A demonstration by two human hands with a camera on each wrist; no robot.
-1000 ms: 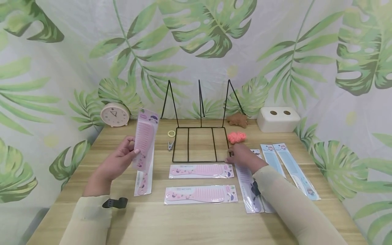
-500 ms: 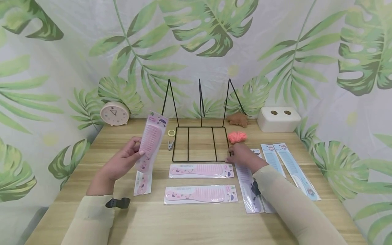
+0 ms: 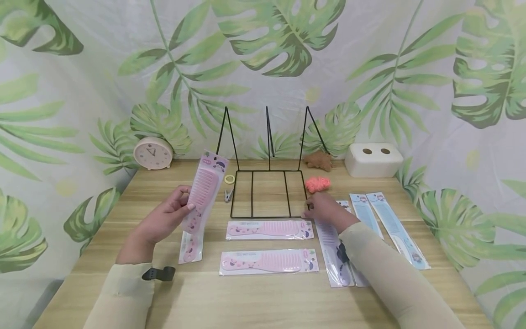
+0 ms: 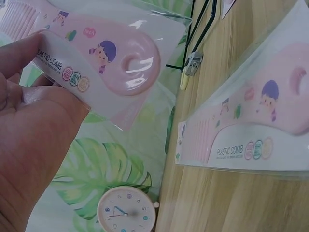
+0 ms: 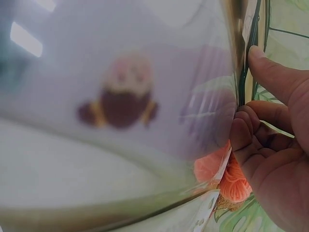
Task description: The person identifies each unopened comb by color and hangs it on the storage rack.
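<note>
Pinched between thumb and fingers of the left hand (image 3: 164,212), one packaged pink comb (image 3: 203,189) is held up over the table (image 3: 263,301), while the wire rack (image 3: 269,171) looks pinched at its near right corner by the right hand (image 3: 326,209). Pretty early days, it'd be guessed: one comb is lifted, none is set on the rack, and the other seven are left lying flat.

Combs, counted: eight, it seems. Four are pink: the gripped one, one (image 3: 190,250) partly covered below that grip, and two (image 3: 269,230) (image 3: 269,262) laid crosswise to its right. Two seem purple: one (image 3: 334,251) just below the right grip, its neighbour (image 3: 360,279) mostly hidden by the forearm. Two blue ones (image 3: 365,210) (image 3: 397,230) are laid right of that grip.

Extras, one each: yarn (image 3: 318,184) just beyond the right grip, clip (image 3: 228,196) and ring (image 3: 229,179) between left grip and rack. Farther back, a clock (image 3: 153,153) is parked beyond the left grip, a white box (image 3: 374,160) and brown lump (image 3: 318,160) beyond the right.
</note>
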